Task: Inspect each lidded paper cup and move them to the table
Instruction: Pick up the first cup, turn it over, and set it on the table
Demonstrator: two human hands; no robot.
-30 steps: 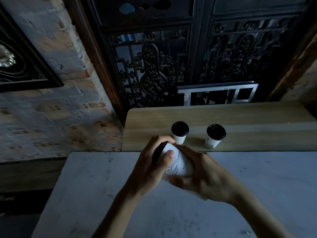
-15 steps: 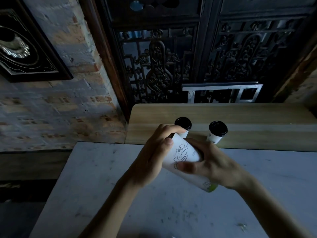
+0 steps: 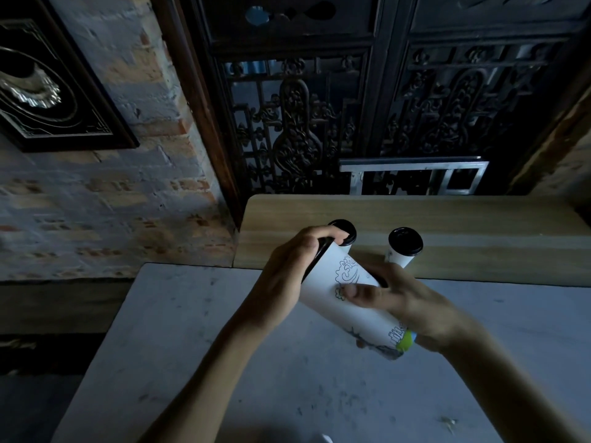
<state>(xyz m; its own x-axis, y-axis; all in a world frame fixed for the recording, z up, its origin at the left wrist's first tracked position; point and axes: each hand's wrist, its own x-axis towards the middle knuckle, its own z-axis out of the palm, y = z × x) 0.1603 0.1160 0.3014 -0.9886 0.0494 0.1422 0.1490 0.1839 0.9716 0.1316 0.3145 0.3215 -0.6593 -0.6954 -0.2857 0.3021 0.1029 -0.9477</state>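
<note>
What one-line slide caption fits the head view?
Both hands, left hand and right hand, tilt a lidded paper cup above the grey table.

We see two bare forearms reaching in from the bottom edge, no sleeves, watch or rings visible. Our left hand (image 3: 283,279) and right hand (image 3: 412,306) are gloveless, with short, unpainted nails.

Dim, underexposed view, wide-angle bending at edges, slight motion blur.
</note>
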